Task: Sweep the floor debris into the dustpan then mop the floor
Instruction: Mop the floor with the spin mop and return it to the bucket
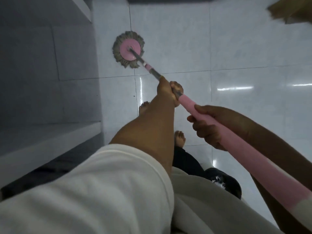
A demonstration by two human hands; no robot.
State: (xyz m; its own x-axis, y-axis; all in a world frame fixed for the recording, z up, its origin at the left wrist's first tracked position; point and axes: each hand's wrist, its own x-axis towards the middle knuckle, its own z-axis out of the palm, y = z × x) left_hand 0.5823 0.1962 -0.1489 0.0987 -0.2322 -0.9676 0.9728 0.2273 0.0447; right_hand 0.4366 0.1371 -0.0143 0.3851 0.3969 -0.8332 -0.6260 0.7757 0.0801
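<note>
A round mop head (128, 49) with grey strands and a pink disc lies flat on the white tiled floor (236, 48), close to a tiled wall on the left. Its metal and pink handle (187, 105) runs back toward me to the lower right. My left hand (169, 92) grips the handle where the metal meets the pink sleeve. Farther back, my right hand (208, 127) grips the pink sleeve. No dustpan or broom shows in this view.
A grey tiled wall with a ledge (50, 132) runs along the left. My bare feet (179, 138) stand on the floor below the hands. A brown cardboard-like object (290, 10) sits at the top right. A small dark speck (134, 95) lies near the wall.
</note>
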